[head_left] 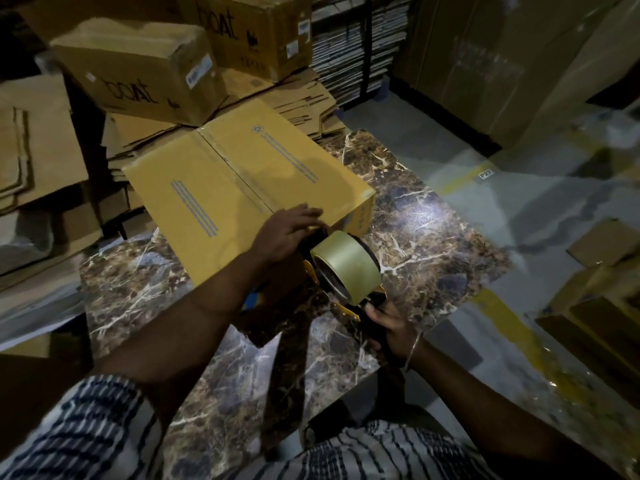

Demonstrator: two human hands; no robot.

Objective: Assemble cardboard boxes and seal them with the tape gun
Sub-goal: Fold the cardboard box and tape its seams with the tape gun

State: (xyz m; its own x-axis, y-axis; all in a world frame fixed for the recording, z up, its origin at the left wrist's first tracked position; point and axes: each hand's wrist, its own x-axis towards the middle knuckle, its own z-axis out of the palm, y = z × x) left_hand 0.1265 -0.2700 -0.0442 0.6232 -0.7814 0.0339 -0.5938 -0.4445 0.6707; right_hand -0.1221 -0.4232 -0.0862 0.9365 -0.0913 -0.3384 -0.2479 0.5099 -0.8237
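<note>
With the left hand point(284, 230) flat on the box point(242, 181), the right hand point(391, 327) gripping the tape gun point(346, 268) should pull straight along the seam.

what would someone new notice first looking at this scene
Probably the yellow cardboard box lying on the dark marbled table, flaps closed along a centre seam. At its near edge the left hand rests flat, while the right hand grips a yellow tape gun with a clear tape roll. Behind sit brown cartons printed "boat" on flattened cardboard.
</note>
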